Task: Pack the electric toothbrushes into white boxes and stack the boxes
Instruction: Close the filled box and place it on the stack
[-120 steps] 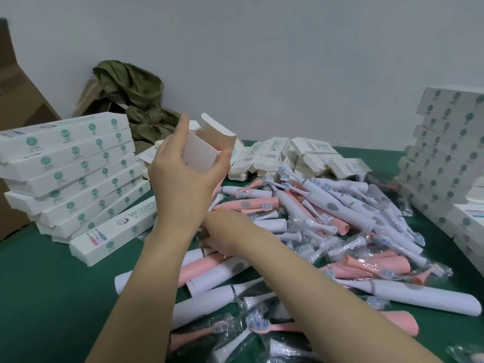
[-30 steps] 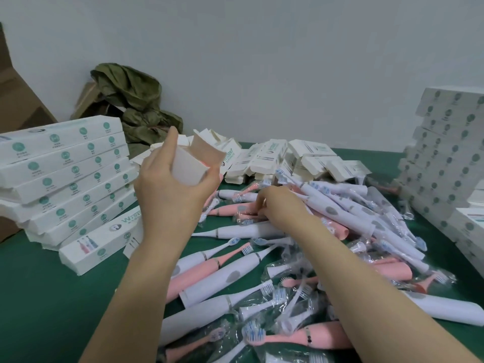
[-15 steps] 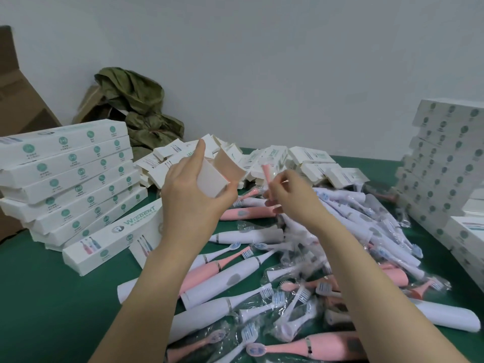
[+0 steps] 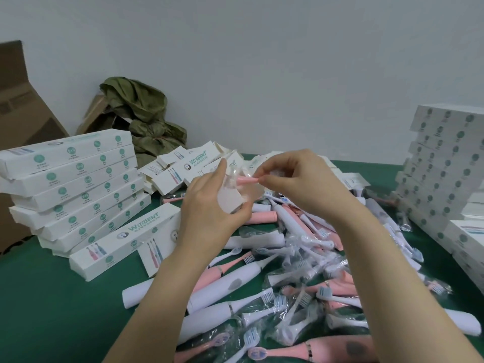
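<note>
My left hand [image 4: 209,213] grips the open end of a white box [image 4: 231,201], its flap turned up toward me. My right hand [image 4: 298,179] pinches a pink brush head [image 4: 247,180] in clear plastic wrap and holds its tip at the mouth of that box. Below both hands, a heap of pink and white electric toothbrushes [image 4: 275,284] and wrapped brush heads covers the green table [image 4: 52,310].
A stack of packed white boxes [image 4: 76,189] stands at the left, with one long box [image 4: 123,239] in front of it. Another tall stack [image 4: 445,174] rises at the right. Flat empty boxes [image 4: 180,166] lie at the back, near a green cloth bundle [image 4: 141,119] and cardboard.
My right hand left the heap with a pink brush head and brought it up to the box mouth. My left hand kept hold of the box and tilted it toward the right hand.
</note>
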A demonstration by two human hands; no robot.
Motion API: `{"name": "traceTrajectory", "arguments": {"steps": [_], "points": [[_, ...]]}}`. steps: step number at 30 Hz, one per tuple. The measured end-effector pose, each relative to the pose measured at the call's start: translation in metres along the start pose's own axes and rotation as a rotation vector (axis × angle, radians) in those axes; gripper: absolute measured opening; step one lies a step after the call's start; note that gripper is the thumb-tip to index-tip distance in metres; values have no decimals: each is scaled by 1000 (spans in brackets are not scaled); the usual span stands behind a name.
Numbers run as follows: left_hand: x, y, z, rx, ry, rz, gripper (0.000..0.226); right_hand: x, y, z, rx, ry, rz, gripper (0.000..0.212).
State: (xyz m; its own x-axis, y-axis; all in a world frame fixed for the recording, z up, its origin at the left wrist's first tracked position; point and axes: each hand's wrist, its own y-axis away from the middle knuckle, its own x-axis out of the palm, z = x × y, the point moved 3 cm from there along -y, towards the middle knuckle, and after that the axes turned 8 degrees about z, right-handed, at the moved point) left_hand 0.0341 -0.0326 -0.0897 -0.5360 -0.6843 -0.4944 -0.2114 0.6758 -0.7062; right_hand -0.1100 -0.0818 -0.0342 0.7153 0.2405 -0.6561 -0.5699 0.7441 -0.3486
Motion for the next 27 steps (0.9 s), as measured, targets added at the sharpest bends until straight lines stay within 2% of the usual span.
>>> {"name": "traceTrajectory", "arguments": {"steps": [3, 6, 8, 11, 14, 16, 17, 19, 21, 24, 26, 27], "points": [[7, 3, -4, 47, -24, 91, 74, -6, 1, -5, 56, 189, -16, 14], [13, 4, -6, 86, -43, 155, 74, -2, -1, 2, 35, 467, -1, 21], [15, 4, -7, 101, -45, 174, 74, 8, -2, 6, 5, 479, 76, 23], [15, 5, -7, 103, -29, 167, 72, 17, -2, 2, 56, 307, 117, 19], [12, 4, -7, 94, -34, 130, 72, 15, -1, -10, 193, -165, 119, 32], [8, 3, -7, 82, -24, 85, 72, 15, -2, -10, 180, -406, 68, 19], [6, 2, -7, 74, -21, 57, 72, 15, -3, -9, 158, -442, 3, 10], [3, 2, -8, 68, -22, 6, 71, 18, -6, -7, 104, -365, -148, 13], [2, 3, -9, 55, -16, -30, 72, 24, -8, -4, 25, -188, -191, 17], [1, 2, -10, 44, -7, -63, 74, 36, -10, 3, -86, 129, -46, 18], [3, 3, -11, 79, -37, -52, 75, 41, -11, 2, -107, 321, 59, 31], [3, 3, -12, 99, -53, -55, 76, 42, -11, 1, -114, 344, 97, 37]]}}
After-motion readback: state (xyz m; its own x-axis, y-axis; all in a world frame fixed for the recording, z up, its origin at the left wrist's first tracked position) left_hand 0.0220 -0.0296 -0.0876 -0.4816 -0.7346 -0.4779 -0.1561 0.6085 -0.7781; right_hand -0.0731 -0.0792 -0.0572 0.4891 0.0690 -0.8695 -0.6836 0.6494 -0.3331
